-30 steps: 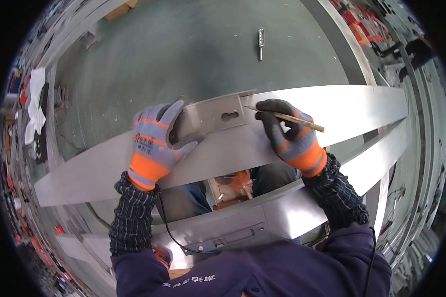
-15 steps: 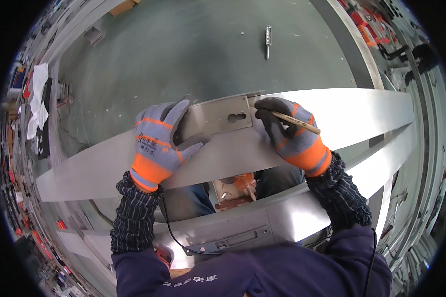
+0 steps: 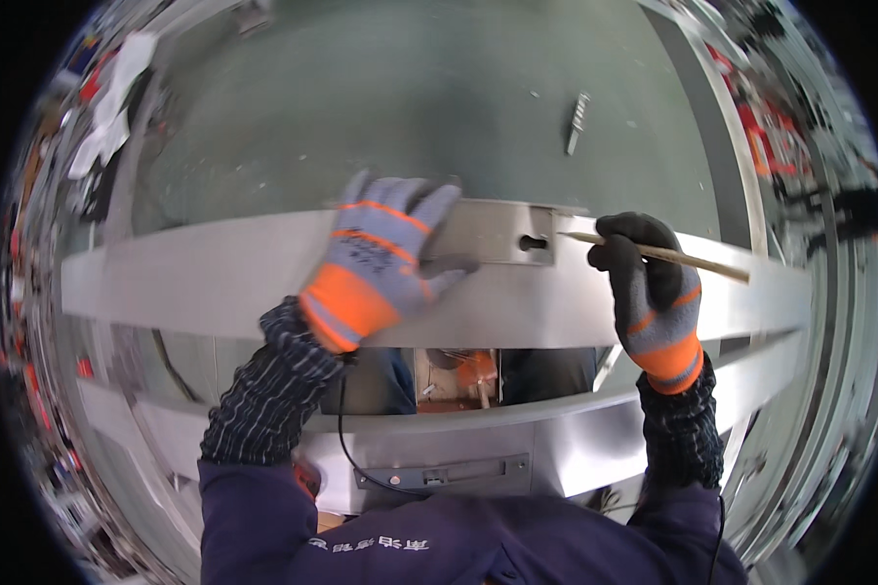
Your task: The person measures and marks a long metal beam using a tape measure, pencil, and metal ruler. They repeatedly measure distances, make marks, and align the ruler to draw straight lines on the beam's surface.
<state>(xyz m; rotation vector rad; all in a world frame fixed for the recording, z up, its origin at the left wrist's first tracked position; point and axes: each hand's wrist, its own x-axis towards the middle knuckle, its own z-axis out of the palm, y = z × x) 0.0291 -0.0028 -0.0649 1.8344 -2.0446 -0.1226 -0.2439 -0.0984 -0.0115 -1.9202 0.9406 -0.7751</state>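
Note:
A long brushed-metal panel [image 3: 195, 263] spans the view from left to right in front of me. Along its far edge lies a short metal plate [image 3: 488, 234] with a dark keyhole-shaped cutout near its right end. My gloved left hand [image 3: 376, 258], somewhat blurred, grips the plate's left part, fingers over the far side and thumb along the near side. To the right of the plate, my gloved right hand [image 3: 654, 292] pinches a pencil [image 3: 707, 264]. The pencil's tip points left, close to the plate's right end; whether it touches the metal I cannot tell.
A second metal panel [image 3: 595, 444] with a slotted lock plate [image 3: 478, 472] runs nearer my body, crossed by a black cord [image 3: 342, 439]. Between the panels, an orange tool [image 3: 476, 372] shows below. Farther off lies a drill bit [image 3: 578, 124] on the green surface.
The view has shifted, with the plate now farther right in the picture. My right hand has drawn away from the plate to the right, pencil still held. My left hand stays at the plate.

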